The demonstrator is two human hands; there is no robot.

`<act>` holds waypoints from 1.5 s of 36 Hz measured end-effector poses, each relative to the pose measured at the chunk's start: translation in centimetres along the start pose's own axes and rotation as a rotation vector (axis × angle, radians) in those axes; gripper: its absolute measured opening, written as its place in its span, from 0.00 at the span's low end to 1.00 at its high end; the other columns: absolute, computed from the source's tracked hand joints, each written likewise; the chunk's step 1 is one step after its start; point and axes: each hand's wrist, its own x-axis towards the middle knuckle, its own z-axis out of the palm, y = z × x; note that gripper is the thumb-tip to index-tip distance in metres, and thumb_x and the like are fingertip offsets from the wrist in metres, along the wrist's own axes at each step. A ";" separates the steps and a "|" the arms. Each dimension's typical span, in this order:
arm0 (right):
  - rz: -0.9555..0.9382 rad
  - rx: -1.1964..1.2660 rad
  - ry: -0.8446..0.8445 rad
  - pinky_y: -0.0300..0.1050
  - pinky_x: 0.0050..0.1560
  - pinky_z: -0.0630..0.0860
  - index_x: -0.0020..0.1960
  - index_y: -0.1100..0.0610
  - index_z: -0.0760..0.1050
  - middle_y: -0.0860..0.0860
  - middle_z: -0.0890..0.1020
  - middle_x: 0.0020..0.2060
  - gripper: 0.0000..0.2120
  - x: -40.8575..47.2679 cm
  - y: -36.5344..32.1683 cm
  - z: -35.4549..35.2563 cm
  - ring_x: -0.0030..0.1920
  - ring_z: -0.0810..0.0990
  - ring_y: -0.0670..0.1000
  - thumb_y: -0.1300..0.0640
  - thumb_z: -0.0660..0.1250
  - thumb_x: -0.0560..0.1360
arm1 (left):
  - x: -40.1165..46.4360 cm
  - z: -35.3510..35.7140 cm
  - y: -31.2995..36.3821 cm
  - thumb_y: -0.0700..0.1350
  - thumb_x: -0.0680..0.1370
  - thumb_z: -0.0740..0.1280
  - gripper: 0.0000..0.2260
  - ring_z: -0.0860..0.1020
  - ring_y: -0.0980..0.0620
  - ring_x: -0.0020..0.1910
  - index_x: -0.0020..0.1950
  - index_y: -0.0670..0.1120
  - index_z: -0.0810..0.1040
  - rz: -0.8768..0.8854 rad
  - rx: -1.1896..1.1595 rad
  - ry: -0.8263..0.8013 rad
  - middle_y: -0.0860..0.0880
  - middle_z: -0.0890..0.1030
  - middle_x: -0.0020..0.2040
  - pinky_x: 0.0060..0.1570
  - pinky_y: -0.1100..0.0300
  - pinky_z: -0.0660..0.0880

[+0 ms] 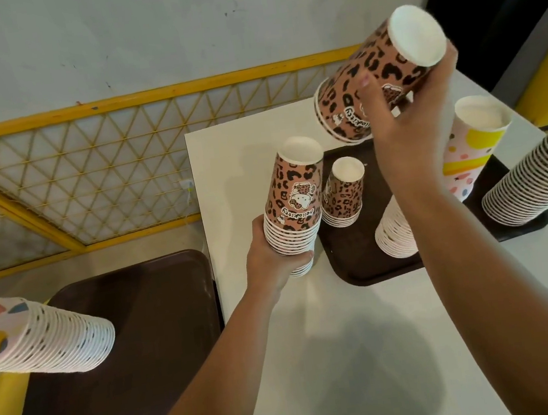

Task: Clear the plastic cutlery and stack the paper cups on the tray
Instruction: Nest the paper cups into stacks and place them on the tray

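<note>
My left hand (pixel 273 259) grips the lower rims of an upside-down stack of leopard-print paper cups (pixel 294 201) standing on the white table just left of the brown tray (pixel 359 266). High above the tray, my right hand (pixel 403 122) holds a short stack of leopard-print cups (pixel 371 81), tilted with its white base toward the camera. On the tray stand a small leopard stack (pixel 343 192), a colourful yellow-and-pink stack (pixel 466 156) partly hidden by my right arm, and a tall leopard stack (pixel 538 181) at the right edge. No cutlery is visible.
A second brown tray (pixel 144 344) lies lower left with a long colourful cup stack (pixel 40 339) over it. The white table (pixel 352 353) has an edge at its left side. A yellow lattice railing (pixel 88 168) and a grey wall stand behind.
</note>
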 end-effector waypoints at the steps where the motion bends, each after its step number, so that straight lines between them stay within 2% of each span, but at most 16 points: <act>1: 0.000 -0.029 0.002 0.46 0.62 0.72 0.67 0.64 0.61 0.56 0.73 0.61 0.31 0.0 0.5 0.1 0.62 0.73 0.50 0.49 0.68 0.72 | 0.0 -0.1 0.0 0.36 0.60 0.80 0.37 0.75 0.59 0.50 0.62 0.53 0.66 -0.003 0.000 0.001 0.59 0.76 0.50 0.42 0.67 0.73; 4: 0.036 -0.125 -0.082 0.39 0.64 0.69 0.69 0.63 0.61 0.56 0.72 0.63 0.32 -0.5 2.5 0.7 0.64 0.71 0.50 0.53 0.69 0.72 | 0.1 -0.2 0.0 0.35 0.59 0.80 0.38 0.75 0.60 0.49 0.61 0.55 0.65 -0.004 -0.005 0.007 0.61 0.75 0.49 0.44 0.65 0.73; 6: 0.095 -0.167 -0.155 0.24 0.60 0.65 0.70 0.61 0.60 0.55 0.71 0.64 0.31 -1.3 3.9 0.9 0.64 0.69 0.47 0.56 0.70 0.72 | 0.2 -0.2 -0.1 0.35 0.59 0.80 0.38 0.75 0.58 0.49 0.61 0.54 0.65 -0.003 -0.011 0.009 0.61 0.76 0.50 0.46 0.63 0.73; 8: 0.147 -0.182 -0.201 0.17 0.55 0.61 0.70 0.59 0.59 0.54 0.70 0.64 0.31 -2.2 5.5 1.2 0.62 0.67 0.43 0.58 0.70 0.73 | 0.2 -0.2 0.1 0.34 0.59 0.80 0.38 0.75 0.59 0.50 0.62 0.54 0.66 -0.002 -0.024 0.003 0.60 0.76 0.50 0.45 0.65 0.73; 11: 0.202 -0.232 -0.234 0.20 0.55 0.62 0.70 0.59 0.59 0.53 0.70 0.64 0.30 -3.2 7.5 1.3 0.61 0.67 0.43 0.59 0.70 0.73 | 0.2 -0.2 0.4 0.34 0.61 0.79 0.38 0.75 0.63 0.49 0.64 0.52 0.66 -0.004 -0.040 -0.015 0.61 0.76 0.50 0.43 0.68 0.72; 16: 0.287 -0.318 -0.302 0.46 0.70 0.65 0.73 0.58 0.56 0.54 0.67 0.69 0.35 -3.9 9.3 1.2 0.69 0.66 0.52 0.54 0.71 0.72 | 0.3 0.0 0.9 0.33 0.62 0.79 0.36 0.74 0.64 0.49 0.61 0.53 0.65 0.002 -0.044 -0.030 0.62 0.75 0.50 0.42 0.69 0.72; 20: 0.132 -0.193 -0.243 0.35 0.67 0.63 0.72 0.56 0.59 0.50 0.67 0.70 0.32 -4.4 6.8 0.8 0.70 0.65 0.46 0.46 0.65 0.74 | 0.3 0.3 1.2 0.34 0.61 0.79 0.37 0.74 0.64 0.48 0.63 0.52 0.65 0.013 -0.032 -0.034 0.62 0.75 0.50 0.41 0.70 0.71; 23: 0.104 -0.025 -0.438 0.30 0.62 0.68 0.73 0.55 0.59 0.47 0.70 0.68 0.32 -4.8 4.5 0.3 0.67 0.68 0.40 0.45 0.65 0.74 | 0.3 0.6 1.3 0.35 0.59 0.80 0.38 0.75 0.61 0.50 0.63 0.53 0.66 0.028 -0.029 -0.032 0.60 0.76 0.51 0.45 0.65 0.74; 25: 0.151 -0.029 -0.618 0.22 0.55 0.68 0.72 0.53 0.60 0.43 0.73 0.64 0.33 -5.0 3.5 0.4 0.60 0.71 0.35 0.47 0.69 0.72 | 0.2 0.8 1.4 0.38 0.57 0.80 0.39 0.76 0.59 0.52 0.62 0.54 0.66 0.035 -0.029 -0.041 0.59 0.77 0.52 0.48 0.61 0.76; 27: 0.155 -0.068 -0.671 0.19 0.50 0.68 0.70 0.52 0.62 0.41 0.75 0.59 0.32 -5.2 3.4 0.5 0.55 0.73 0.35 0.49 0.71 0.70 | 0.1 1.0 1.5 0.41 0.55 0.79 0.40 0.76 0.57 0.54 0.63 0.55 0.66 0.042 -0.035 -0.045 0.57 0.77 0.53 0.51 0.58 0.77; 33: 0.149 -0.067 -0.579 0.26 0.51 0.73 0.67 0.55 0.67 0.44 0.78 0.55 0.29 -4.9 2.5 0.5 0.55 0.76 0.40 0.51 0.73 0.69 | -0.3 1.1 1.7 0.44 0.55 0.78 0.38 0.77 0.56 0.53 0.62 0.55 0.67 0.033 -0.008 -0.042 0.59 0.78 0.51 0.54 0.53 0.77; 39: 0.128 -0.059 -0.484 0.28 0.51 0.74 0.64 0.57 0.68 0.45 0.79 0.54 0.25 -4.2 1.6 0.3 0.54 0.77 0.41 0.52 0.72 0.71 | -0.6 1.0 1.6 0.41 0.57 0.80 0.39 0.77 0.52 0.55 0.63 0.53 0.67 0.021 0.012 -0.039 0.58 0.78 0.52 0.52 0.55 0.76; 44: 0.147 0.034 -0.368 0.34 0.49 0.77 0.62 0.56 0.69 0.45 0.80 0.51 0.23 -3.2 0.9 -0.2 0.52 0.80 0.41 0.51 0.71 0.71 | -0.5 0.9 1.3 0.36 0.60 0.80 0.36 0.76 0.56 0.50 0.62 0.53 0.67 0.012 0.031 -0.019 0.61 0.76 0.49 0.48 0.59 0.74; 47: 0.134 0.113 -0.206 0.39 0.53 0.78 0.60 0.56 0.68 0.47 0.80 0.53 0.24 -2.2 0.8 -0.7 0.55 0.79 0.43 0.46 0.69 0.70 | -0.3 0.8 0.9 0.36 0.60 0.80 0.36 0.75 0.62 0.48 0.60 0.55 0.66 0.002 0.030 -0.007 0.63 0.76 0.48 0.45 0.63 0.73; 50: 0.098 0.076 -0.088 0.38 0.55 0.75 0.61 0.58 0.65 0.49 0.78 0.55 0.24 -1.1 1.8 -0.9 0.57 0.77 0.43 0.48 0.69 0.71 | -0.1 0.6 0.3 0.36 0.59 0.80 0.37 0.76 0.57 0.50 0.61 0.55 0.66 -0.015 0.016 0.007 0.61 0.76 0.50 0.45 0.62 0.74; 54: 0.130 -0.124 -0.118 0.40 0.62 0.71 0.68 0.60 0.62 0.53 0.74 0.62 0.30 -0.5 4.4 -0.2 0.63 0.73 0.47 0.50 0.69 0.72 | 0.1 0.6 0.1 0.35 0.59 0.80 0.39 0.76 0.53 0.54 0.62 0.54 0.65 -0.016 -0.002 0.014 0.59 0.76 0.52 0.45 0.63 0.74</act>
